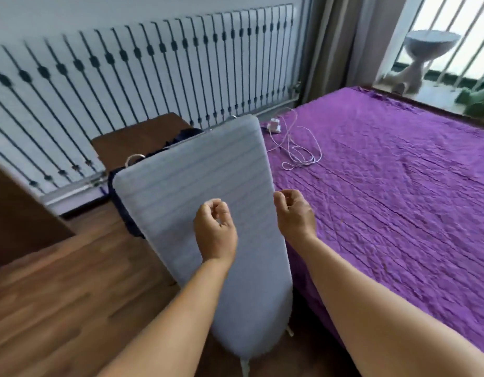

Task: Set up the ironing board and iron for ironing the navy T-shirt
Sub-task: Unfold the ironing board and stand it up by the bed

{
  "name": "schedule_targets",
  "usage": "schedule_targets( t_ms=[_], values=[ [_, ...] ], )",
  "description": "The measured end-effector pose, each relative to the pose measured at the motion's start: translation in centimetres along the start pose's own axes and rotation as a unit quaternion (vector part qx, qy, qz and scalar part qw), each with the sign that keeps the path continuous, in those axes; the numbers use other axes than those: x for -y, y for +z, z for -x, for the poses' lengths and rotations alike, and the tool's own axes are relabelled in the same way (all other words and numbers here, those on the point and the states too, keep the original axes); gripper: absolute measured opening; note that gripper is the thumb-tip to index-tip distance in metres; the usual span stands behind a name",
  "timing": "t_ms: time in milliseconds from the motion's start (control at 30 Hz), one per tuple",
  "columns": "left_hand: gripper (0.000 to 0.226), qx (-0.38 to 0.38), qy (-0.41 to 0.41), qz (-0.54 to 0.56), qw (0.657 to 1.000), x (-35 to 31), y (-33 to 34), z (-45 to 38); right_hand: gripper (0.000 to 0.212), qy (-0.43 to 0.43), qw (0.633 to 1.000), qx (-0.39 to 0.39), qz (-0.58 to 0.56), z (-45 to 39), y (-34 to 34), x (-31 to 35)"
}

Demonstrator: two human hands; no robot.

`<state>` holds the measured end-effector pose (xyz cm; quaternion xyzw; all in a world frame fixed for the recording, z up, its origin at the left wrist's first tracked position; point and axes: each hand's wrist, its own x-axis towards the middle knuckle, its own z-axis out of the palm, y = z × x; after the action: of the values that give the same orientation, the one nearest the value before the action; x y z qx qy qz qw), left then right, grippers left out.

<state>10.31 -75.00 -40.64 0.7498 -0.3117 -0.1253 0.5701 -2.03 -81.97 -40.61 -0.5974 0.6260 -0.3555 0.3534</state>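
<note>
I note the ironing board (208, 213) standing between the wooden floor (58, 295) and the purple bed (385, 186), directly ahead of and beneath both hands. Its long axis runs away from me, slightly up and to the left in the head view: the rounded narrow end lies nearest me at the bottom, the squared wide end farthest, towards the barred wall. The left hand (215, 232) hovers over the board's middle, fingers loosely curled and gripping nothing; the right hand (295, 213) sits at the board's right edge, likewise loosely curled and empty (whether either touches the cover I cannot tell). A dark navy garment (121, 202), probably the T-shirt, shows just beyond the board's left edge. I see no iron; a white cable (295, 148) lies on the bed. I judge the left hand nearer the garment.
</note>
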Motion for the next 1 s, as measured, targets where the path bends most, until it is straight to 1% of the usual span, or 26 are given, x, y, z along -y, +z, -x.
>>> schedule_targets(
  t_ms=[100, 267, 367, 433, 500, 567, 600, 633, 700, 767, 833, 867, 933, 1000],
  values=[
    [0.021, -0.071, -0.023, -0.001, 0.997, 1.2, -2.3, -0.5, 0.035, -0.004, 0.998, 0.055, 0.006, 0.1, 1.7, 0.5],
    [0.027, -0.121, -0.001, -0.007, 0.993, 3.2, -4.3, -0.1, 0.043, -0.009, 0.994, 0.103, 0.017, -0.5, 3.7, -0.6],
    [0.037, -0.186, 0.006, -0.085, 0.979, 5.1, -5.0, 0.8, 0.054, -0.003, 0.991, 0.125, 0.036, -1.0, 4.1, -1.8],
    [0.034, -0.212, -0.039, -0.107, 0.971, 5.9, -5.2, 1.4, 0.065, 0.006, 0.989, 0.143, 0.04, -1.3, 4.3, -2.3],
    [0.036, -0.22, -0.118, -0.087, 0.964, 6.4, -5.0, 1.8, 0.07, 0.005, 0.988, 0.152, 0.034, -1.8, 4.6, -2.5],
    [0.044, -0.226, -0.195, -0.069, 0.952, 6.6, -4.7, 2.0, 0.065, -0.016, 0.99, 0.142, 0.022, -2.6, 5.0, -2.9],
    [0.049, -0.23, -0.219, -0.062, 0.946, 6.7, -4.5, 2.1, 0.06, -0.022, 0.99, 0.137, 0.015, -3.0, 5.2, -3.1],
    [0.054, -0.231, -0.236, -0.055, 0.942, 6.6, -4.4, 2.2, 0.058, -0.022, 0.991, 0.135, 0.013, -3.4, 5.2, -3.2],
    [0.063, -0.238, -0.26, -0.055, 0.934, 6.8, -4.2, 2.2, 0.061, -0.018, 0.99, 0.139, 0.01, -4.3, 5.4, -3.9],
    [0.067, -0.227, -0.285, -0.06, 0.929, 7.4, -4.1, 2.1, 0.053, -0.02, 0.988, 0.154, 0.006, -5.0, 5.2, -4.8],
    [0.068, -0.202, -0.304, -0.051, 0.93, 8.2, -4.1, 1.9, 0.042, -0.018, 0.985, 0.174, -0.002, -5.8, 5.2, -5.7],
    [0.067, -0.193, -0.309, -0.042, 0.931, 8.7, -3.8, 1.9, 0.04, -0.014, 0.982, 0.187, -0.008, -6.4, 5.1, -6.3],
    [0.064, -0.179, -0.32, -0.019, 0.93, 9.3, -3.7, 2.0, 0.041, 0.002, 0.977, 0.215, -0.015, -7.1, 5.2, -7.2],
    [0.055, -0.17, -0.326, 0.003, 0.93, 9.5, -3.4, 2.4, 0.045, 0.021, 0.972, 0.233, -0.019, -7.6, 5.5, -8.1]
  ],
)
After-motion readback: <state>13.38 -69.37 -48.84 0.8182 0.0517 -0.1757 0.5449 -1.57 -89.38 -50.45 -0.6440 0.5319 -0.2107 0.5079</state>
